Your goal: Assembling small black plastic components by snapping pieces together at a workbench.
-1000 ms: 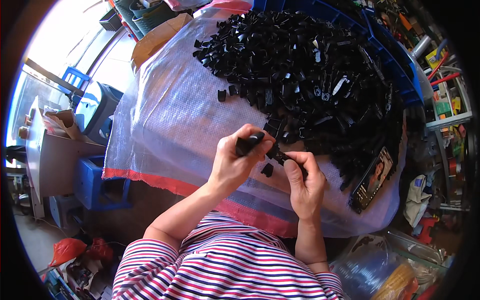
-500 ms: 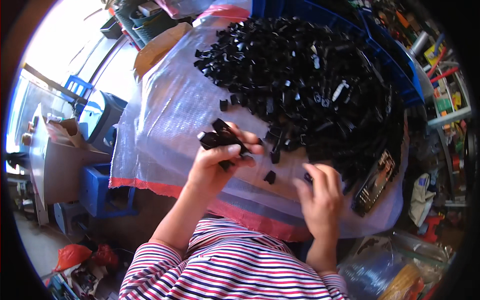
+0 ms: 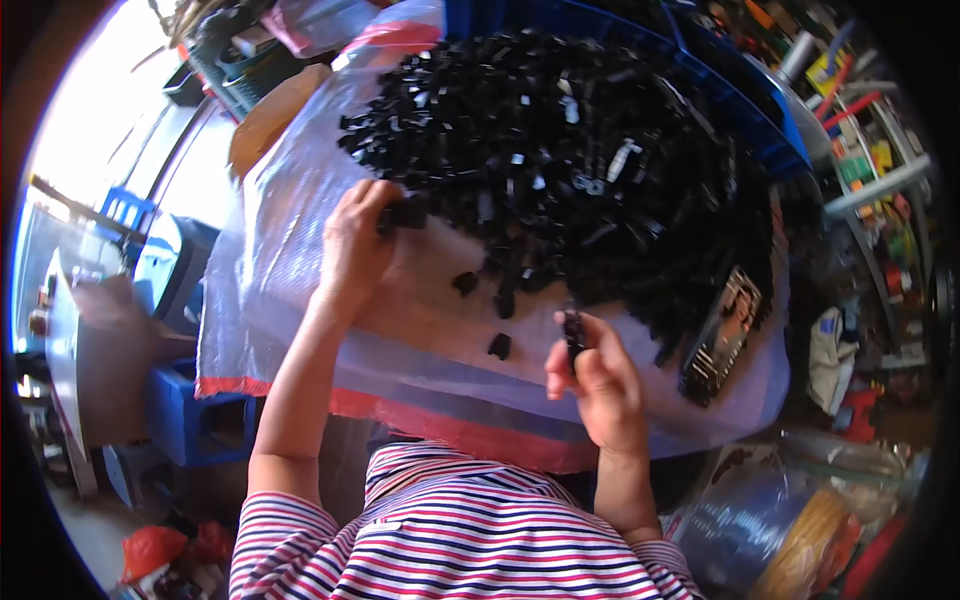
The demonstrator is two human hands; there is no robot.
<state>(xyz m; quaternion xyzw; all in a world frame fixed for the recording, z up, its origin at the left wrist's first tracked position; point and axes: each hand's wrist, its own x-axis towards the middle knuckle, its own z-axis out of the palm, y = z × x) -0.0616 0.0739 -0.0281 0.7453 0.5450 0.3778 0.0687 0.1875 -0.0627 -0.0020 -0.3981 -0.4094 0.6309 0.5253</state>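
A large heap of small black plastic pieces (image 3: 540, 130) covers the far part of a translucent woven sheet (image 3: 290, 250). At the heap's left edge, my left hand (image 3: 358, 240) is closed on a few black pieces (image 3: 405, 213); its palm and most of its grip are hidden. My right hand (image 3: 605, 385) pinches one small black piece (image 3: 573, 335) between thumb and fingers, above the sheet's near part. One loose piece (image 3: 500, 346) lies between the hands, and another (image 3: 464, 283) sits farther back, just off the heap.
A long black part with a shiny, slotted face (image 3: 722, 338) lies at the heap's right. Behind the heap stands a blue crate (image 3: 740, 85). A blue plastic stool (image 3: 200, 410) is at the left; clear plastic bags (image 3: 750, 530) lie at the lower right. Cluttered shelving (image 3: 880, 185) borders the right.
My left hand has moved away and left with its black pieces, to the heap's edge. My right hand now shows a small black piece raised in its fingertips. The whole view has shifted slightly.
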